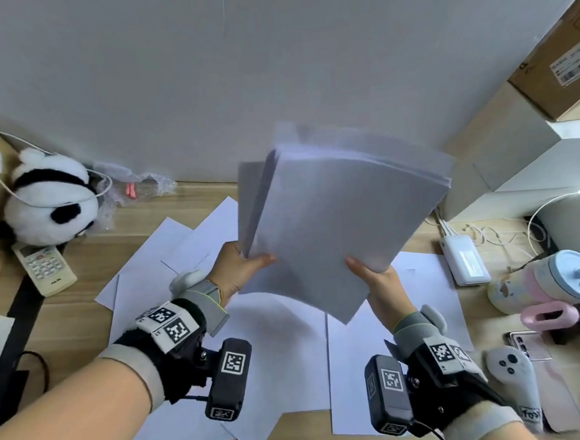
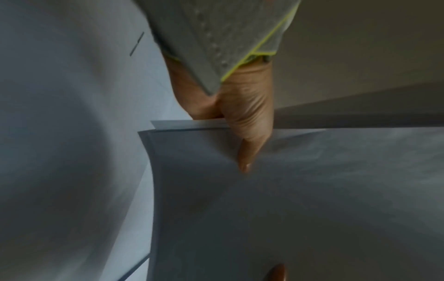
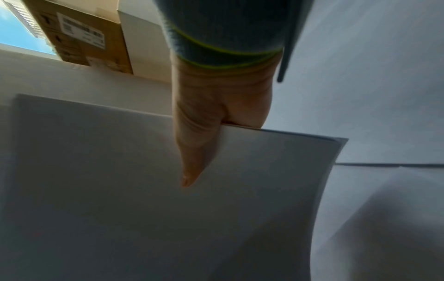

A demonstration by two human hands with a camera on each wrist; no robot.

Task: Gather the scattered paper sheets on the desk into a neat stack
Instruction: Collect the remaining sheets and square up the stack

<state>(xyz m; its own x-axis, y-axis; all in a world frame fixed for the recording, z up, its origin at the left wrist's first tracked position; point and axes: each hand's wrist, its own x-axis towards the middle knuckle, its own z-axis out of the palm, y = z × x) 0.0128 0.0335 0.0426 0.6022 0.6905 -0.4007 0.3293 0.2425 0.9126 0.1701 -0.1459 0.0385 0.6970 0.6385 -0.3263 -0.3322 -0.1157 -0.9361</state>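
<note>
A thick bundle of white paper sheets (image 1: 336, 213) is held up above the desk, tilted and fanned at its left edge. My left hand (image 1: 242, 266) pinches its lower left edge, thumb on top. My right hand (image 1: 371, 276) grips its lower right edge the same way. In the left wrist view the thumb (image 2: 250, 144) lies across the paper bundle (image 2: 300, 199). In the right wrist view the thumb (image 3: 194, 163) presses on the paper bundle (image 3: 120, 180). Several loose sheets (image 1: 284, 357) lie spread on the wooden desk (image 1: 82, 310) beneath both hands.
A panda plush (image 1: 50, 198) and a remote control (image 1: 45, 268) sit at the left. A power bank (image 1: 464, 259), a pink-and-blue cup (image 1: 553, 280), cables, a phone and a grey controller (image 1: 514, 382) crowd the right. Cardboard boxes (image 1: 559, 63) stand at the back right; a white wall is behind.
</note>
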